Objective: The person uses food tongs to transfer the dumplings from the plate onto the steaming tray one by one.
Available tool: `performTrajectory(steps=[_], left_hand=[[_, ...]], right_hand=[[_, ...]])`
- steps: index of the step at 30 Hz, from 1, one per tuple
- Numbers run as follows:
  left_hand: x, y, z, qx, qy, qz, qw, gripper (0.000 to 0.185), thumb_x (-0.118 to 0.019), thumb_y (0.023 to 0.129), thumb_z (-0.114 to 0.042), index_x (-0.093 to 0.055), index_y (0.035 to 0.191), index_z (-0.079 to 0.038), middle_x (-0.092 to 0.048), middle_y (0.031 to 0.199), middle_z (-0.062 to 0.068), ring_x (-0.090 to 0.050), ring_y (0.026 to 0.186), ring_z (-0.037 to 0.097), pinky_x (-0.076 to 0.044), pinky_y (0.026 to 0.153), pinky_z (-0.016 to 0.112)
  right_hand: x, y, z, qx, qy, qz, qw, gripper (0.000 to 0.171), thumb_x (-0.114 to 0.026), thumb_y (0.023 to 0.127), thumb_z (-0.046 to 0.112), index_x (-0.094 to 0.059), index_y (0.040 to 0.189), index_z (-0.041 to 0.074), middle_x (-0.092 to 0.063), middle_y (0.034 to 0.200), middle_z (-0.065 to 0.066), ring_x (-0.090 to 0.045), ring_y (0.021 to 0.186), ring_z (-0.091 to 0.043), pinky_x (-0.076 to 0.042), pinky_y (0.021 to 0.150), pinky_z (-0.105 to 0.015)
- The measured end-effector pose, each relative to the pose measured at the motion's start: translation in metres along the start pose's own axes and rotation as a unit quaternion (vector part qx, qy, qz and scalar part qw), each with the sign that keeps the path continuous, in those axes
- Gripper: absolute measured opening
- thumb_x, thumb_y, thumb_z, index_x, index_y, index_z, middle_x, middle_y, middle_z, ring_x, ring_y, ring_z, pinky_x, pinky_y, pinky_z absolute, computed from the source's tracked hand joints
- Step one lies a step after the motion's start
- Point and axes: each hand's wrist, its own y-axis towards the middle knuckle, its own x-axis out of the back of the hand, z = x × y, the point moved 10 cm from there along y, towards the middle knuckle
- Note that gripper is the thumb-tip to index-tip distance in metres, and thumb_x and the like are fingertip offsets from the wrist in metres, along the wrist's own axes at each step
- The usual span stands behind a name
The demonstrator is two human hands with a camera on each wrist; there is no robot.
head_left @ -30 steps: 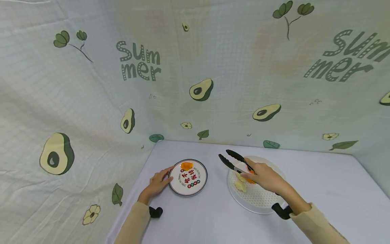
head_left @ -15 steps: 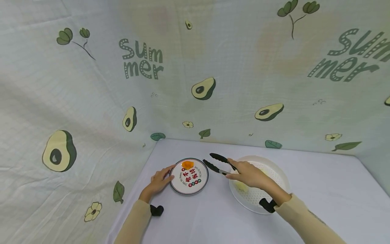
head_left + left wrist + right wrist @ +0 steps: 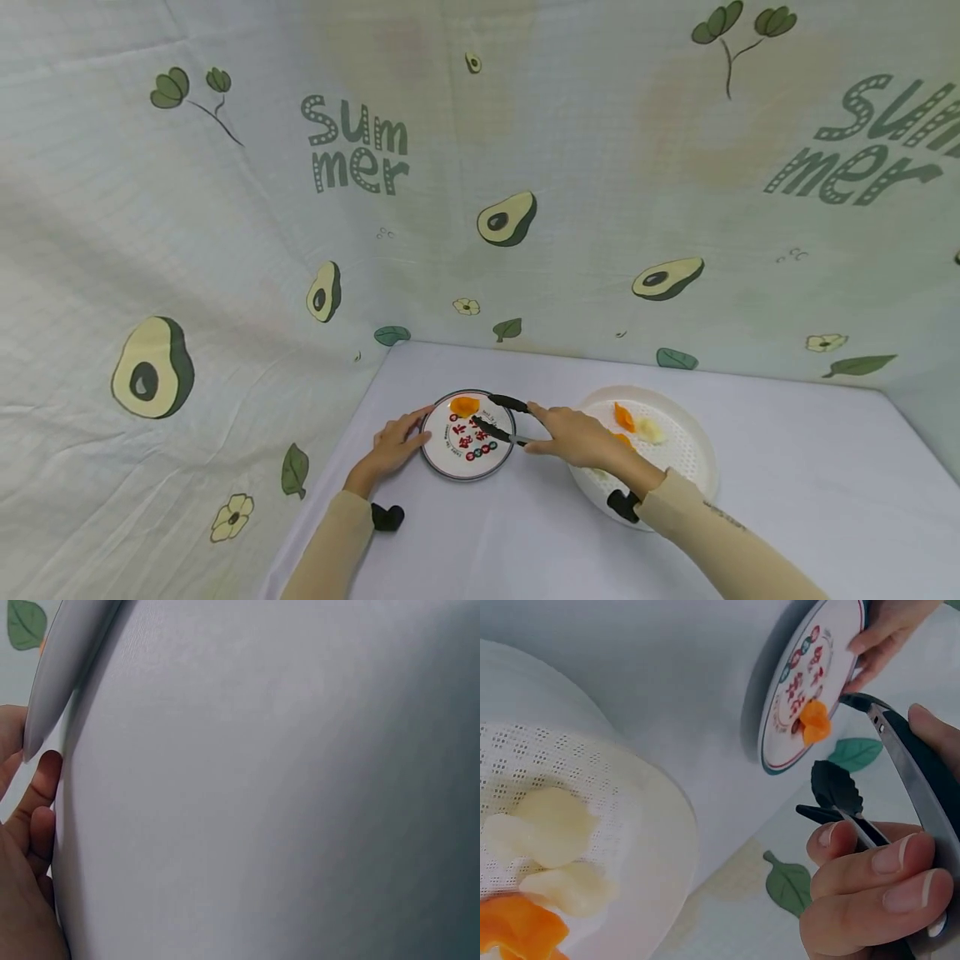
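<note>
Tongs (image 3: 501, 418) sit in the right hand (image 3: 572, 435), whose fingers (image 3: 870, 889) curl round the two black arms; the tips are parted and carry nothing that shows. A second ago the tongs were over the white tray (image 3: 693, 450) on the right, and half a second ago between tray and plate; now their tips hang over the plate (image 3: 450, 454), one tip close to the orange piece (image 3: 463, 406) at the far edge, the other over the printed middle. So the right hand has swung left, off the tray, and its tool arrives at the plate with open, unloaded tips, just beside the one piece lying there. In my judgement the work now centres on the plate rather than the tray, though whether the tongs touch the piece cannot be told.

With the hand gone, the tray shows more of its load: an orange piece (image 3: 623, 416) and a pale piece (image 3: 651, 430) towards the far side, with more pale and orange slices seen in the right wrist view.

The left hand (image 3: 393, 444) has not moved: its fingers lie fairly straight against the plate's left rim, steadying it on the worktop (image 3: 787, 500). A printed avocado cloth (image 3: 225, 250) hangs behind.
</note>
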Motion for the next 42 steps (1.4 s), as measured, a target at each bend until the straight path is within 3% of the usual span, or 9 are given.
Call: performTrajectory(steps=[8,19,32,42], left_hand=[[0.001,-0.001,-0.001,-0.004,-0.001,0.005,1.0000,0.051,-0.059,0.100,-0.034,-0.047,0.149,-0.028,-0.053,0.140,0.006,-0.041,0.114,0.027,-0.021,0.097,0.057],[0.000,0.001,-0.001,-0.005,-0.005,0.007,0.9999,0.051,-0.060,0.100,-0.033,-0.047,0.149,-0.029,-0.052,0.142,0.006,-0.041,0.115,0.027,-0.020,0.098,0.057],[0.001,0.001,-0.002,-0.005,-0.004,0.004,1.0000,0.050,-0.060,0.100,-0.032,-0.048,0.148,-0.030,-0.053,0.141,0.006,-0.041,0.115,0.027,-0.021,0.097,0.057],[0.001,0.000,-0.002,-0.006,-0.009,0.004,0.9999,0.050,-0.060,0.100,-0.033,-0.048,0.149,-0.029,-0.053,0.140,0.005,-0.041,0.113,0.025,-0.020,0.098,0.057]], right_hand=[[-0.014,0.022,0.009,-0.003,-0.032,0.005,0.999,0.077,-0.073,0.090,0.042,-0.045,0.149,0.002,-0.059,0.131,-0.024,-0.062,0.112,-0.036,-0.053,0.084,-0.051],[-0.022,0.043,0.018,-0.009,-0.064,0.004,0.998,0.075,-0.075,0.089,0.039,-0.046,0.148,0.002,-0.060,0.128,-0.024,-0.065,0.097,-0.034,-0.054,0.075,-0.050],[-0.024,0.050,0.018,-0.004,-0.089,-0.002,0.996,0.076,-0.076,0.088,0.040,-0.046,0.148,0.004,-0.061,0.126,-0.022,-0.063,0.085,-0.028,-0.054,0.072,-0.047],[-0.026,0.051,0.018,-0.004,-0.083,0.009,0.997,0.072,-0.074,0.089,0.040,-0.048,0.147,0.006,-0.062,0.127,-0.020,-0.062,0.085,-0.026,-0.054,0.071,-0.046]])
